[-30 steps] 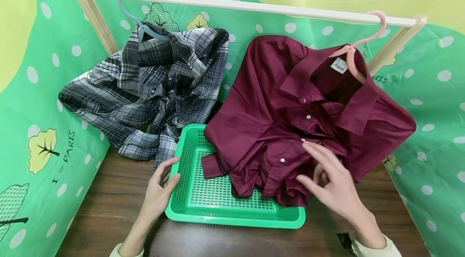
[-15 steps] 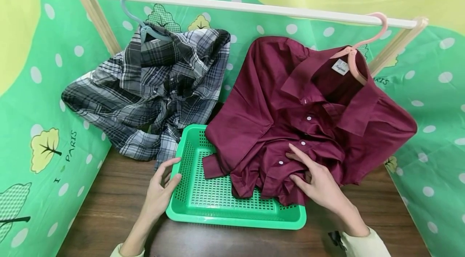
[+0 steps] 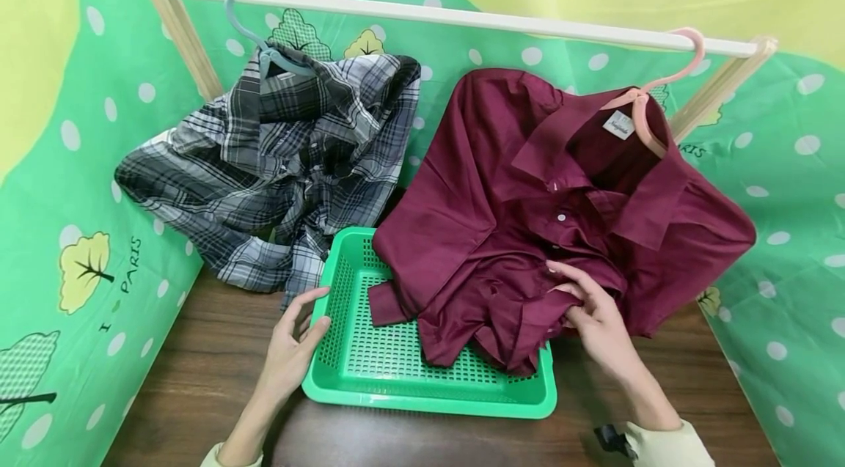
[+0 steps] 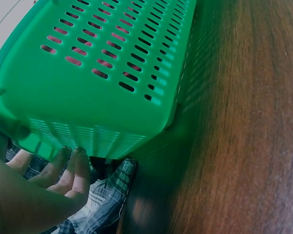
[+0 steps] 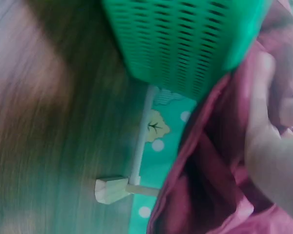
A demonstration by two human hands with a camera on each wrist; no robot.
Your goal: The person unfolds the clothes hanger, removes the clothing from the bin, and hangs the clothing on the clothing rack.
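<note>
A maroon button shirt [image 3: 462, 218] hangs on a pink hanger [image 3: 689, 56], its lower part bunched over a green plastic basket [image 3: 422, 402]. My right hand [image 3: 599, 328] pinches the shirt's lower front edge between thumb and fingers, near the basket's right end. In the right wrist view, the thumb [image 5: 260, 92] lies against the maroon cloth. At the basket's left rim my left hand [image 3: 290, 342] holds on, thumb and index finger at the edge. Its other fingers [image 4: 63, 178] bend against the outer wall in the left wrist view.
A grey-black plaid shirt [image 3: 277, 152] hangs at left on a blue hanger [image 3: 232, 12]. Both hangers hook over the white bar [image 3: 455, 15] of a wooden rack. Brown table [image 3: 396, 445] lies beneath, with a patterned green cloth [image 3: 79, 181] around. A small black object [image 3: 610, 439] is by the right sleeve.
My right hand moved in from the right onto the maroon shirt, took its lower front edge and lifted it slightly, shifting the folds. The left hand stayed at the basket rim.
</note>
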